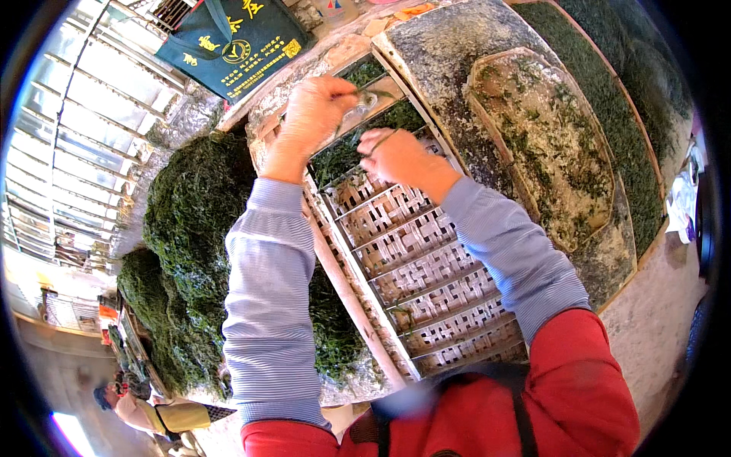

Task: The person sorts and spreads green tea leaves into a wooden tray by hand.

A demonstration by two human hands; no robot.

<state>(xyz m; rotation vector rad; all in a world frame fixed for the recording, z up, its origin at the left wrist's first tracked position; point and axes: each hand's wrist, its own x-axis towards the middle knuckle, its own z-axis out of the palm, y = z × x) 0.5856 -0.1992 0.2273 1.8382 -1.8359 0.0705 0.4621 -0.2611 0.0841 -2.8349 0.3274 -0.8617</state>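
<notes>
In front of me lies a long narrow rack [368, 288] with thin crossbars over a woven strip base [426, 247]. Dark green leaves [400, 116] cover the base in the far sections; the near ones show bare weave with a few stray bits. My left hand [311, 110] is over the far left side of the rack, its thumb and fingers pinched on a thin green leaf [371, 93]. Closer to me and rightward, my right hand [407, 160] has curled fingers closed on another slender leaf [382, 143], just above the leaf-covered section. Fingertips are partly hidden.
Left of the rack rises a large heap of dark green leaves [190, 206]. To the right, a flat panel [537, 145] strewn with leaf scraps rests on a dark worn board [434, 46]. Beyond are a green bag [190, 65] and a barred window. Another person [145, 415] is at lower left.
</notes>
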